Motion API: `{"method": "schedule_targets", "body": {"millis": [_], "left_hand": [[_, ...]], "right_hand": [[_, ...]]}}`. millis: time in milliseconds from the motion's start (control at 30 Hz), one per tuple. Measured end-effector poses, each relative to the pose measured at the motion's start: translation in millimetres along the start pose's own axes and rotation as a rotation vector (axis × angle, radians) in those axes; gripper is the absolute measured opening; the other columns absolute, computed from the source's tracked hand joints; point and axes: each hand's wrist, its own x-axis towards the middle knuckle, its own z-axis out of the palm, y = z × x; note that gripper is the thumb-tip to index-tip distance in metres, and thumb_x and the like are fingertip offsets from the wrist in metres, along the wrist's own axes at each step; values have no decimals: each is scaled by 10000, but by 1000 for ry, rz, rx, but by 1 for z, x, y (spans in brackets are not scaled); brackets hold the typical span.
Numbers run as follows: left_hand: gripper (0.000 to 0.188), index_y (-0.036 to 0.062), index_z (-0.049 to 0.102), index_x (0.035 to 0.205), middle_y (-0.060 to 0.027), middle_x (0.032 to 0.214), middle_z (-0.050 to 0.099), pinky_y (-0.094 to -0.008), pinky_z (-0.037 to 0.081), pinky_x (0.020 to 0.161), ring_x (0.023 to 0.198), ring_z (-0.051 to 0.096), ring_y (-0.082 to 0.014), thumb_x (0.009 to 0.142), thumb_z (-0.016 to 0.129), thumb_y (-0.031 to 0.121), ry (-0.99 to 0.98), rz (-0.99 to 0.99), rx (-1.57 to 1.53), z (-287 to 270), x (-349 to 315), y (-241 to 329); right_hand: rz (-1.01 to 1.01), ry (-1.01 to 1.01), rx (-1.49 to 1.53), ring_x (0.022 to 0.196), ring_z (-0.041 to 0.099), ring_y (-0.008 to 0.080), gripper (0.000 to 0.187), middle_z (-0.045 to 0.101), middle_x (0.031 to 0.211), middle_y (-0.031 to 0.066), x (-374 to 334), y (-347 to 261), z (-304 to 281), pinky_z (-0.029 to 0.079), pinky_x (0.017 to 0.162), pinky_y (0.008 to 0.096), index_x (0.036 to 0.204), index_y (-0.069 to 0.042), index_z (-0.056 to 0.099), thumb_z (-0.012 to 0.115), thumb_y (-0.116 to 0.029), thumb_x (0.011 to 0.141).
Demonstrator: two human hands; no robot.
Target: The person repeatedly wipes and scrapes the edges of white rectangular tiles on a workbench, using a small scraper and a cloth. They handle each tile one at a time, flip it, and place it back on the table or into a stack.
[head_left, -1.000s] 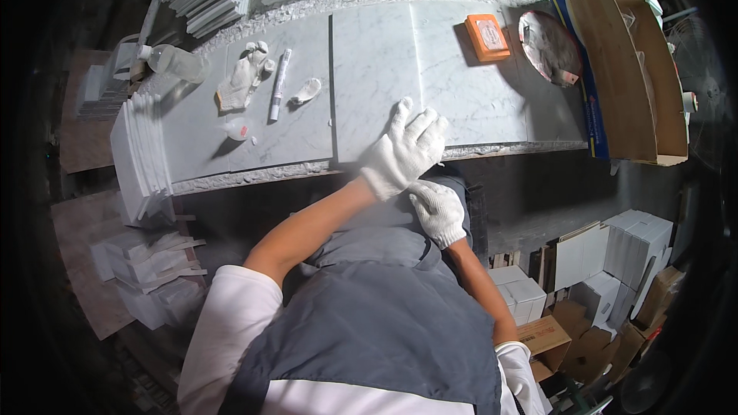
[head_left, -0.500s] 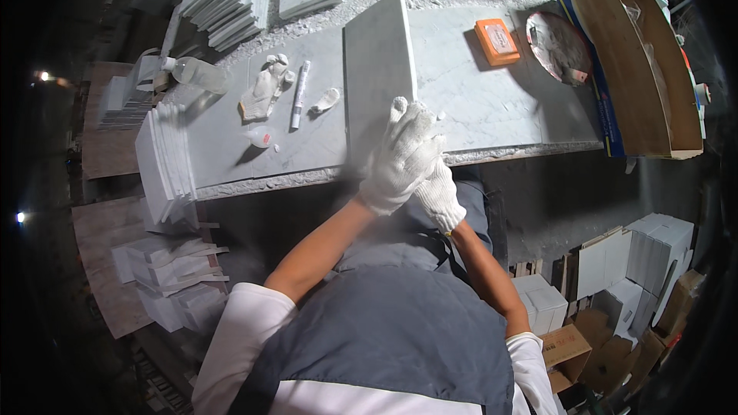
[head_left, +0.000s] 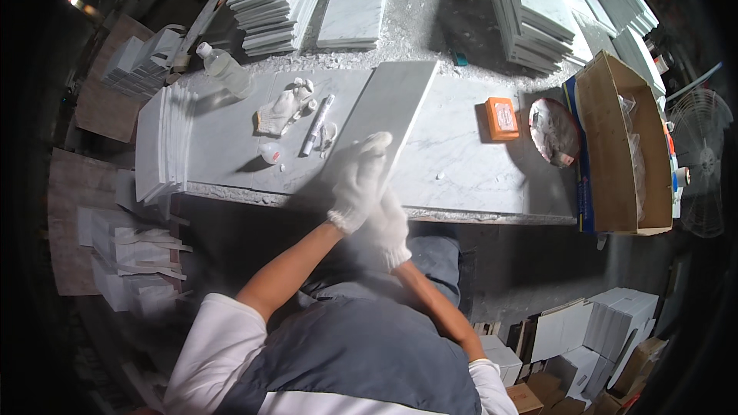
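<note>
A long grey-white marble tile [head_left: 396, 96] lies at a tilt over the bench, its right edge raised so its thickness shows. At its near end is my left hand [head_left: 356, 188], in a white knit glove, closed on the tile with its fingers along the right edge. Below and partly behind it, my gloved right hand [head_left: 388, 230] sits by the same end; its fingers are hidden and smeared by motion. Left of the tile lie a white marker-like tube [head_left: 317, 127], a loose white glove [head_left: 286, 110] and a small clear bottle [head_left: 270, 154].
Stacked marble tiles [head_left: 275, 0] stand along the back, and more tiles [head_left: 163, 142] lean at the left end. A clear bottle [head_left: 224, 71] lies near them. To the right are an orange box [head_left: 503, 119], a round dish [head_left: 553, 134], a cardboard box [head_left: 653, 161] and a fan [head_left: 701, 161].
My view has shifted, so the bench sits lower in the picture. The tile and both hands have moved left, nearer the tube. My hands remain together at the tile's near end.
</note>
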Motion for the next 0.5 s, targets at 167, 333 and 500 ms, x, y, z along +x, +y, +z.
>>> {"method": "schedule_targets", "body": {"millis": [167, 333, 500], "left_hand": [[416, 31, 563, 1454, -171, 1569, 497, -341, 396, 1167, 1423, 485, -251, 1105, 475, 240, -162, 13, -147, 22, 5, 24], [572, -6, 335, 1594, -149, 1646, 378, -366, 350, 1230, 1508, 385, -239, 1071, 553, 73, -209, -75, -539, 42, -20, 51], [525, -11, 466, 1539, -104, 1568, 506, -282, 412, 1111, 1299, 535, -146, 1043, 560, 135, -99, -115, -312, 32, -26, 64]], "right_hand": [[-197, 216, -112, 946, 732, 241, 361, 748, 1081, 175, 16, -38, -30, 559, 832, 317, 1299, -47, 682, 669, -184, 965], [-504, 279, -765, 738, 683, 318, 446, 730, 1002, 165, 1, -85, -80, 553, 678, 386, 1297, -53, 686, 714, -281, 914], [-577, 302, -871, 673, 667, 300, 485, 712, 904, 112, -17, -87, -81, 539, 613, 395, 1310, -60, 685, 726, -313, 898]]}}
